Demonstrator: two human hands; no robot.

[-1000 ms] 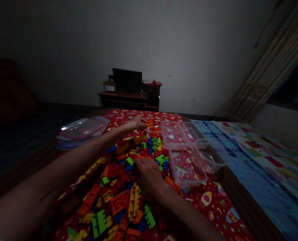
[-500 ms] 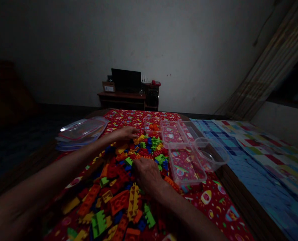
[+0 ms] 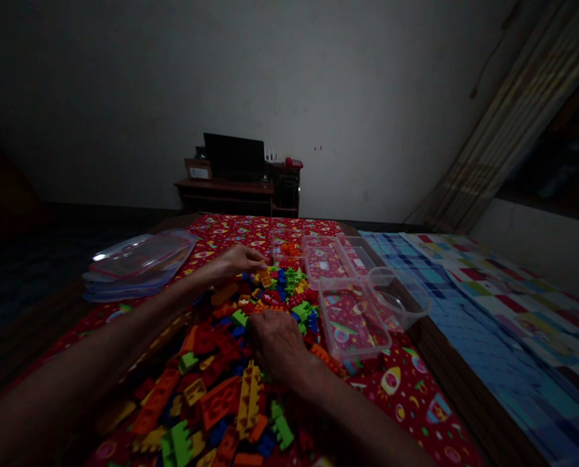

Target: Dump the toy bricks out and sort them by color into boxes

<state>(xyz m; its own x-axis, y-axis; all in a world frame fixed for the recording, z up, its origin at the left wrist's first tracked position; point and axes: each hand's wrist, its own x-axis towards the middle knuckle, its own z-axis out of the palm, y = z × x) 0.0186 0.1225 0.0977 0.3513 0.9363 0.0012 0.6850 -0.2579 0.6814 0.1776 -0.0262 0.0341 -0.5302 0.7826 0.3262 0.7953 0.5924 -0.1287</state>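
from afar i judge it early, with orange bricks (image 3: 290,249) in a clear box (image 3: 276,253) at centre, many loose bricks (image 3: 221,397) remaining at lower centre, and my left hand (image 3: 238,260) and right hand (image 3: 276,340) among them, grips i cannot tell.

1. Left hand (image 3: 241,260) at a yellow brick (image 3: 265,279), far side of mixed brick heap (image 3: 220,398); grip unclear.
2. Right hand (image 3: 277,340) down on heap.
3. Clear containers (image 3: 362,355) right, stacked lids (image 3: 136,258) left.
4. Orange pieces (image 3: 290,250) in farthest container (image 3: 276,250).
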